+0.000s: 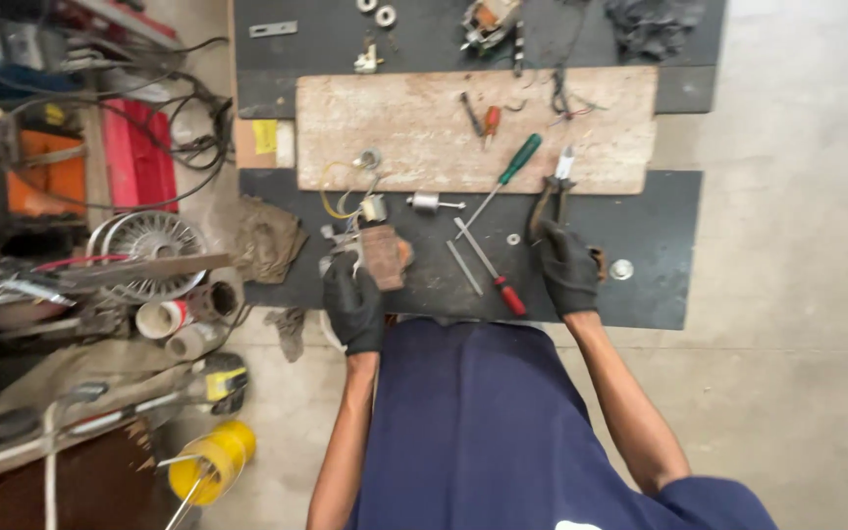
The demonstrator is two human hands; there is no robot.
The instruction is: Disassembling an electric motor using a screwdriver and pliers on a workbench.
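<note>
Your lap: navy cloth | your left hand clamps brown motor part, long axis away from you, lower end hidden | your right hand grips pliers, nose pointing away toward wooden board; handles covered by glove.

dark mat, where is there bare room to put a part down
Bare patches on the dark mat: right of the washer, and between the red-handled screwdriver and the right hand. Crowded around the left hand and the wooden board's lower edge.

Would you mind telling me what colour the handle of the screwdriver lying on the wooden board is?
Green, seen in the head view: screwdriver on the wooden board.
</note>
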